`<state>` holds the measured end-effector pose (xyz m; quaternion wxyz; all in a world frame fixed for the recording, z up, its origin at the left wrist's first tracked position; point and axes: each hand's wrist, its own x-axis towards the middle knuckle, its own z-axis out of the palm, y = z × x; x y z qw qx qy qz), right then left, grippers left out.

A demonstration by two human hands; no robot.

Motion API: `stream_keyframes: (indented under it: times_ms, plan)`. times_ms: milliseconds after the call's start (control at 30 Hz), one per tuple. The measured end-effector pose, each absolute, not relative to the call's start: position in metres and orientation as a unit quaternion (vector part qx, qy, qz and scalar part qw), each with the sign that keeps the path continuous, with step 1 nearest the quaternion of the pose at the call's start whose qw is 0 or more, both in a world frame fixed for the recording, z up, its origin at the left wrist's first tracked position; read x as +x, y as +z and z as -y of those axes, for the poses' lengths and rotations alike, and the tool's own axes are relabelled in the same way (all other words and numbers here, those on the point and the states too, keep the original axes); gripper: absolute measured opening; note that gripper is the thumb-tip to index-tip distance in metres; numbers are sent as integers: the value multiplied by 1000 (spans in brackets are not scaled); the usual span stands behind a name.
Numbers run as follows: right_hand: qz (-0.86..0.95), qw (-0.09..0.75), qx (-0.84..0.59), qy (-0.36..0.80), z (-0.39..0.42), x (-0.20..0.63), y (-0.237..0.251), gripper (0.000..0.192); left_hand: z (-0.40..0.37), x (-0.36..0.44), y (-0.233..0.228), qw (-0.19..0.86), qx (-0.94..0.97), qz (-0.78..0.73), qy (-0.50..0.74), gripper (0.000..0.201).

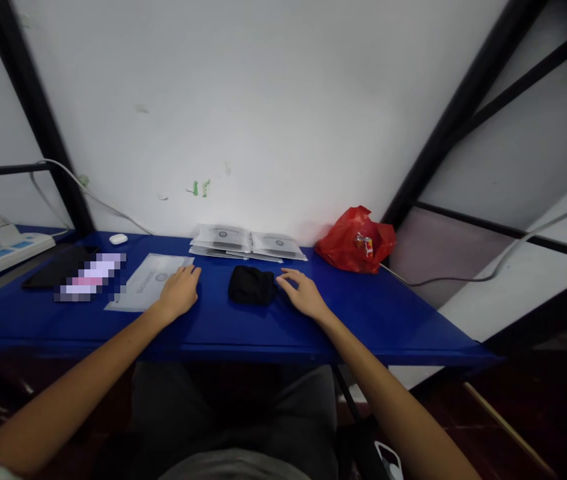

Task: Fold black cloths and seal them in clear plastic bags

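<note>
A small black bundle (252, 285) sits mid-table, soft and crumpled, looks like folded cloth, dark against the blue table (388, 313). It lies between the two hands, a little nearer the right one. The right hand (303, 293) rests flat just beside it, fingers loosely spread, fingertips reaching toward its edge; whether they actually touch it is hard to tell. The left hand (179, 291) lies palm down, open, fingers together, its tips on the corner of a single clear packet (146, 283) with a printed sheet inside.

Count them up: one black bundle, one loose packet, and against the wall a stack of similar packets (247, 243), laid in two side-by-side piles, exact number unclear. One red plastic bag (356, 240) sits to the right, crumpled, something small and colourful showing inside. Far left: one white earbud case (118, 239), a dark flat tablet (56, 268), and a power strip (0, 250).
</note>
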<state>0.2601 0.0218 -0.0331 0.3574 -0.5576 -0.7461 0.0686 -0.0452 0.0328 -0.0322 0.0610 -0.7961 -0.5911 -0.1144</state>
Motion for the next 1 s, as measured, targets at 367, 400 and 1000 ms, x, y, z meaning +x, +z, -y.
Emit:
stream_keyframes:
  times_ms: [367,400,1000]
  plan:
    - [742,202,-639,3,-23,295,-57,47,-36,-35,-60,-1,-798,578,-169,52]
    - [744,197,-639,2,-22,294,-57,47,-36,-37,-59,-3,-802,576,-162,53]
    - [728,205,-654,6,-21,291,-58,44,15,90,-14,69,-823,548,-133,46]
